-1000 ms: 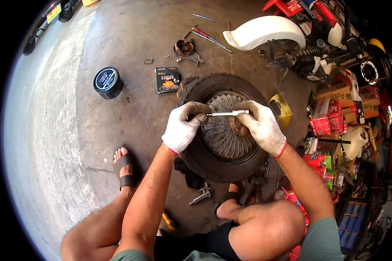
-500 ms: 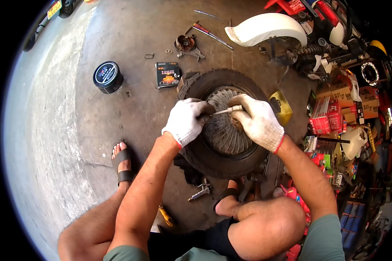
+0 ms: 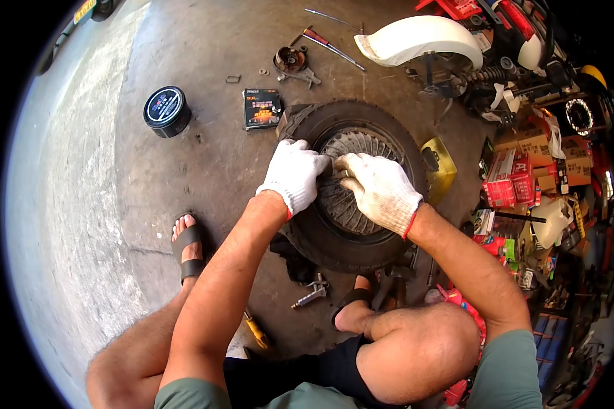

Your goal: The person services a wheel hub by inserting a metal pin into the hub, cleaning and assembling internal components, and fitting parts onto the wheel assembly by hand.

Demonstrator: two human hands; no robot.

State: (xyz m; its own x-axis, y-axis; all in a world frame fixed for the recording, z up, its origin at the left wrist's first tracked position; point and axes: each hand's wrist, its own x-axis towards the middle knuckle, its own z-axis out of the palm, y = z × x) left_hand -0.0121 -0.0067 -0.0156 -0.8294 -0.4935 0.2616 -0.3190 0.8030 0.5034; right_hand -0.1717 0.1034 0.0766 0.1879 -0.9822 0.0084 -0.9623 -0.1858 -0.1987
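Note:
Both my hands wear white knit gloves with red cuffs and meet over the wheel's ribbed metal hub (image 3: 363, 144). My left hand (image 3: 293, 174) is closed in a pinch, its darkened fingertips at the hub's left side. My right hand (image 3: 382, 191) is also closed, thumb and index finger pressed together almost against the left fingertips. A thin metal rod spans the two pinches, now almost wholly hidden by the gloves. The wheel lies flat on the floor, with its black tire (image 3: 348, 255) around the hub.
Left of the wheel stand a round black tub (image 3: 166, 112) and a small black box (image 3: 262, 109). A rusty brake plate (image 3: 295, 65), a screwdriver (image 3: 333, 49) and a white fender (image 3: 419, 42) lie beyond. Cartons (image 3: 512, 178) crowd the right. An air gun (image 3: 312, 292) lies near my foot.
My right hand has moved left and slightly down, closing up to my left hand. The thin metal rod that showed between them is now covered. The view has shifted slightly.

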